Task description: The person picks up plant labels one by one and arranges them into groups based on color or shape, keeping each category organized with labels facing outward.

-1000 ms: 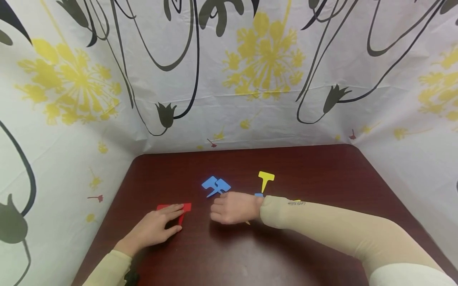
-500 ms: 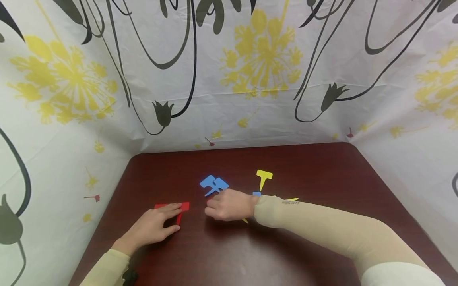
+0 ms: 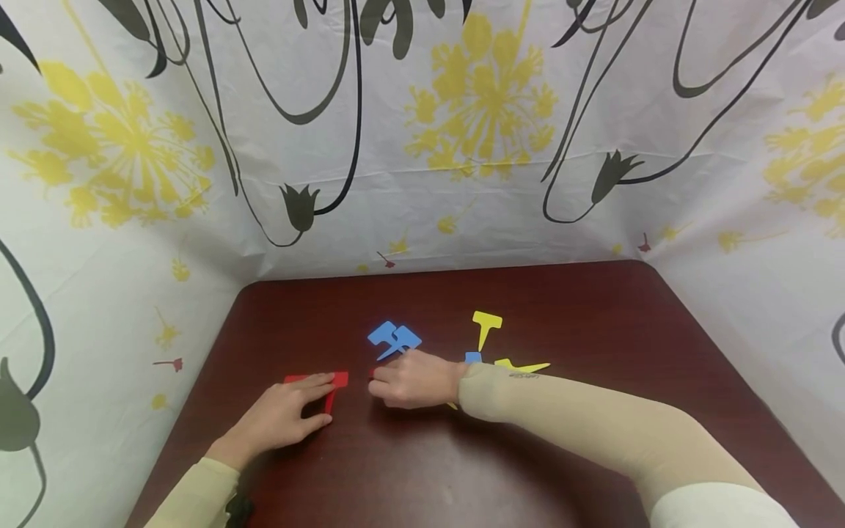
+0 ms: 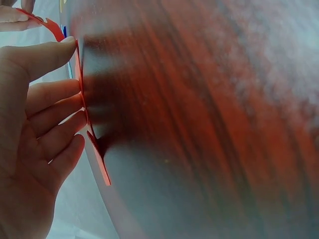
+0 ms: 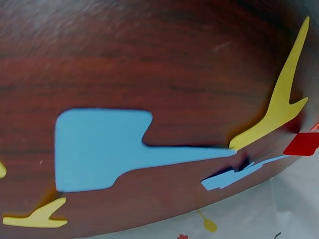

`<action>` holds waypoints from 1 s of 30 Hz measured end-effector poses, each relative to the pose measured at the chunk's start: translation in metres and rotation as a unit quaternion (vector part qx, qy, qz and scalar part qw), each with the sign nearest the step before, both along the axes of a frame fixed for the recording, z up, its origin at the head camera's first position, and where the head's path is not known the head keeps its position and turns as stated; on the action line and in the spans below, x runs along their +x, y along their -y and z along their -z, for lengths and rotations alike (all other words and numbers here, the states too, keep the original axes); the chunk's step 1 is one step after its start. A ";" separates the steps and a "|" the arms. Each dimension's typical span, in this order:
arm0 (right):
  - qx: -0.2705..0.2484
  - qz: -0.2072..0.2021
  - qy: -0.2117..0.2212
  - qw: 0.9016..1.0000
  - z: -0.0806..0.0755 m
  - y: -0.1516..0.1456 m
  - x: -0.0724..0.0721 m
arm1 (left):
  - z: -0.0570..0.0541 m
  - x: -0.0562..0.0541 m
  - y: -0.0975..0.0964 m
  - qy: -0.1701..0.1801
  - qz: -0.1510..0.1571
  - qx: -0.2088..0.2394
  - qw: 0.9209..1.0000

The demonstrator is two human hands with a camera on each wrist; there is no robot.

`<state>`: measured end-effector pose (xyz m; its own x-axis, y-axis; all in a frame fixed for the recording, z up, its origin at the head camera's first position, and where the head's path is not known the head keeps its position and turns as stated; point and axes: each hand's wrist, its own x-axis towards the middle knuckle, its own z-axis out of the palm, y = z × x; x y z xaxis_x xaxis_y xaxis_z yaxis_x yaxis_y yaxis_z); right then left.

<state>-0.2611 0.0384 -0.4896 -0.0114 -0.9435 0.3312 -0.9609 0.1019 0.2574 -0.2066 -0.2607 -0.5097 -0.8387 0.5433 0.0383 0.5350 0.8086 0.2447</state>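
Observation:
My left hand [image 3: 284, 418] rests flat with fairly straight fingers on red T-shaped plant labels [image 3: 340, 379] at the table's left. In the left wrist view its fingertips press along the red edge [image 4: 83, 99]. To its right, my right hand [image 3: 417, 380] is low over the table, pinching another red T-shaped plant label [image 4: 56, 30]; only a red corner of it peeks past the fingers in the head view. Just behind this hand lie two overlapping blue plant labels [image 3: 383, 334]. A single blue label [image 5: 99, 149] lies under the right wrist, partly hidden by the sleeve in the head view.
A yellow plant label [image 3: 487, 321] lies behind the right wrist, and another yellow one [image 3: 524, 367] beside the sleeve. A third yellow label [image 5: 274, 114] shows partly beneath the right hand. Patterned white cloth [image 3: 396, 169] surrounds the dark red-brown table [image 3: 561, 301].
My right hand has moved a little left, toward the left hand, with the red label pinched in it. More of the yellow label beside the sleeve now shows. The left hand stays put.

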 end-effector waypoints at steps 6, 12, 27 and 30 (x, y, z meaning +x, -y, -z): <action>-0.010 -0.004 0.014 1.000 0.003 0.006 0.001 | -0.001 -0.001 0.000 -0.001 0.010 -0.002 1.000; -0.005 -0.010 0.023 1.000 0.007 0.009 0.002 | -0.001 0.000 -0.001 0.002 0.004 0.000 1.000; 0.072 -0.002 -0.026 0.997 0.015 0.016 0.007 | -0.006 -0.002 -0.001 0.003 0.001 0.000 1.000; 0.080 -0.005 -0.041 0.996 0.015 0.018 0.007 | -0.005 -0.003 -0.002 0.000 0.002 -0.001 1.000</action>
